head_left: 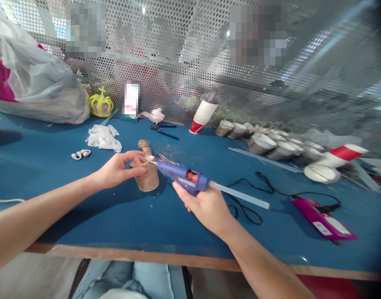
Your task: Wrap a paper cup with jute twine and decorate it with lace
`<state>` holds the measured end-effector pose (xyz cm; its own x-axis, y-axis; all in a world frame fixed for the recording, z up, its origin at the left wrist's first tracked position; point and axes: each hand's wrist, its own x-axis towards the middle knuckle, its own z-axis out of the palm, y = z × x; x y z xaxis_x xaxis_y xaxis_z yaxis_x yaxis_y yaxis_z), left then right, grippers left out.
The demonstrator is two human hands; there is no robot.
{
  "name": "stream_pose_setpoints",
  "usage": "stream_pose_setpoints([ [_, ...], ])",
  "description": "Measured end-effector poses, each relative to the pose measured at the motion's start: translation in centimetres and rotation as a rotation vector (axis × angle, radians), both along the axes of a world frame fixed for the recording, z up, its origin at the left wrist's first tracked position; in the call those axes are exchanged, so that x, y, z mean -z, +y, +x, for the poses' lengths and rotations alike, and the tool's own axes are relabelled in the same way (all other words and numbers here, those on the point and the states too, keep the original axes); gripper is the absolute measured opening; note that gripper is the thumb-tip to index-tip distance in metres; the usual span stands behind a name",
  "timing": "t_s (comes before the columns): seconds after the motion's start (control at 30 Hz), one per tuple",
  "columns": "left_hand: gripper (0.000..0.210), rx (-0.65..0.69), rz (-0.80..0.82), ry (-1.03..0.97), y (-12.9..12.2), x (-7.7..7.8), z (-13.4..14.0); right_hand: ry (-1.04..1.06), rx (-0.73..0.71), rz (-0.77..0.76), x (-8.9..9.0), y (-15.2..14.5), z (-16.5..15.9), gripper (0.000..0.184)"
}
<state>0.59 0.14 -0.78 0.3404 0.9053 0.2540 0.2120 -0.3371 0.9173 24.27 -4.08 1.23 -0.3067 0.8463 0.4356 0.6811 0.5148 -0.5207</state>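
Pale blue trousers (140, 280) of the seated person show at the very bottom, just under the wooden front edge of the blue counter (84, 216). Both bare forearms reach out over it. On the right, the hand (206, 207) is closed around the grip of a blue glue gun (182, 176), a clear glue stick (240, 195) jutting out of its back end toward the right and its nozzle pointing left, right at the rim of a small twine-wrapped cup (148, 178). That cup stands on the counter near its middle, between the two hands, with a spool of twine (144, 146) just behind it. On the left, the hand (118, 170) pinches with thumb and fingertips at the cup's rim, fingers curled and nearly closed on the twine there. A black cord (255, 195) loops across the counter to the right of the gun, near a magenta device (323, 220). Farther back lie a white crumpled wrapper (103, 138), two small white curled pieces (81, 154), blue-handled pliers (164, 131), a yellow crown-shaped trinket (101, 104) and a big plastic bag (31, 79) at the left. A tipped red-and-white paper cup (203, 115) leans near the perforated metal screen (184, 50), and a row of wrapped cups (271, 143) runs off to the right.
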Motion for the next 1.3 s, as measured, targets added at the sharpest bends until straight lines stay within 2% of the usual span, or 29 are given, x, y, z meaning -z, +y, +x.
stream_pose_setpoints([
  [0.23, 0.029, 0.004, 0.005, 0.009, 0.0, 0.1, 0.0, 0.045, 0.021, -0.057, 0.1, 0.3, 0.2, 0.033],
  [0.37, 0.028, 0.011, -0.004, 0.012, -0.1, 0.1, -0.1, 0.111, 0.026, -0.197, -0.3, 0.7, 0.3, 0.034],
  [0.5, 0.028, 0.006, 0.001, 0.012, 0.0, 0.0, -0.1, 0.281, -0.005, -0.429, -0.9, 1.8, 0.7, 0.035],
  [0.63, 0.028, 0.015, 0.007, 0.010, 0.0, 0.0, -0.1, 0.529, 0.020, -0.515, -1.4, 4.1, 2.1, 0.035],
  [0.7, 0.028, 0.017, 0.012, 0.020, 0.0, 0.1, -0.1, 0.532, 0.086, -0.506, -1.5, 5.8, 3.0, 0.039],
  [0.8, 0.029, 0.018, 0.011, 0.029, -0.1, 0.1, 0.0, 0.392, 0.251, -0.465, -1.0, 8.6, 4.3, 0.041],
  [1.0, 0.031, 0.031, 0.002, 0.021, -0.2, -0.2, 0.0, 0.200, 0.363, -0.450, 0.7, 12.6, 5.8, 0.041],
  [1.17, 0.030, 0.057, -0.011, 0.045, -0.3, -0.6, -0.1, 0.020, 0.390, -0.267, 0.4, 12.3, 5.7, 0.044],
  [1.3, 0.029, 0.070, -0.012, 0.060, -0.5, -1.0, -0.1, -0.037, 0.294, -0.119, -1.4, 9.4, 2.7, 0.018],
])
